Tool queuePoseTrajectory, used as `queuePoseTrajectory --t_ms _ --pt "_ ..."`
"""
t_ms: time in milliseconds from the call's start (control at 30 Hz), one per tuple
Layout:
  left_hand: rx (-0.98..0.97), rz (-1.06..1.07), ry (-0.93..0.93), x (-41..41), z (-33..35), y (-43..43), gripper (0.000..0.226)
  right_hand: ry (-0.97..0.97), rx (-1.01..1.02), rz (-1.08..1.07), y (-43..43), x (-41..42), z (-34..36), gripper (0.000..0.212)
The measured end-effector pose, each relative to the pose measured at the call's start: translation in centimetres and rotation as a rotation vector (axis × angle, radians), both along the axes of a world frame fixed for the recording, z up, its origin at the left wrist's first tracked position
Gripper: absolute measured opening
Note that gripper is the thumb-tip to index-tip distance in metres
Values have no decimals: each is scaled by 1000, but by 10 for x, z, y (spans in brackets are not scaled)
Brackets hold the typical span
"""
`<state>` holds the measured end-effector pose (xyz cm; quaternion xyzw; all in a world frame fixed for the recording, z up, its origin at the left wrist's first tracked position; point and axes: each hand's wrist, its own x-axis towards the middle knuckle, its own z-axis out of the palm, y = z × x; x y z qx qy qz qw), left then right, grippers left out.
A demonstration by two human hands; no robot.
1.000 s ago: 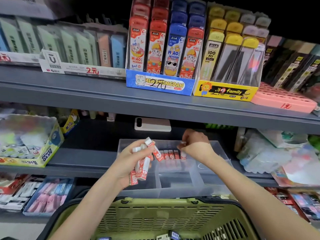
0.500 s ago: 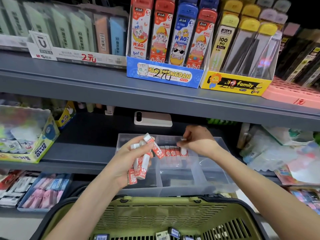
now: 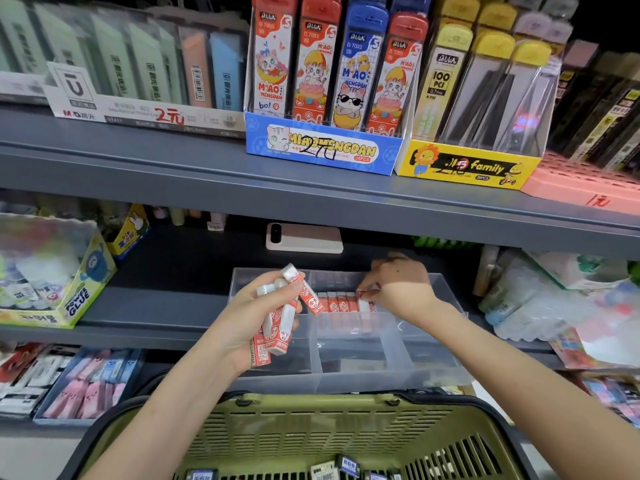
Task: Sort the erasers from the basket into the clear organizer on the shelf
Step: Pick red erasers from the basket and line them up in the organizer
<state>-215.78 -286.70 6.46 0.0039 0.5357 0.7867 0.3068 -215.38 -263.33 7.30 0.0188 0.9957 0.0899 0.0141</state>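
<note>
Left grip (image 3: 256, 313) is curled round a fanned bunch of erasers (image 3: 281, 329), red-and-white sleeves, held up just in front of the clear organizer (image 3: 346, 379), likely as a ready supply so the other hand can feed from it without going back down. Right grip (image 3: 398, 289) reaches into the back middle compartment, fingertips pinching a single eraser (image 3: 363, 305) at the right end of the standing row (image 3: 337, 303). The row stands on end, side by side, probably to pack tight and show the labels. The organizer sits on the lower shelf (image 3: 156, 303), and its front compartments look unfilled. The green basket (image 3: 311, 427) is right below, near the body, with a few dark-sleeved erasers (image 3: 346, 470) on its floor, so sorting is partway. Next is likely seating this one flush, then taking another from the bunch.
</note>
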Motion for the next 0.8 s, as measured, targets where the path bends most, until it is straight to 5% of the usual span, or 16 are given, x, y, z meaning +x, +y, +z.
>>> queuePoseTrajectory --t_ms 267,400,467,600,800 --pt "-16 -1 -1 -1 -1 -1 46 -164 162 31 -6 -5 1 25" --pt "-31 -10 0 -1 3 -3 47 11 105 -15 -11 4 3 26" --pt "-22 -9 -10 -1 5 -5 45 172 -136 -20 -19 16 5 26" --pt "16 -55 -3 1 14 -6 39 102 -1094 77 -61 42 26 18" --pt "19 -84 8 10 22 -13 36 73 -1265 111 -84 52 40 7"
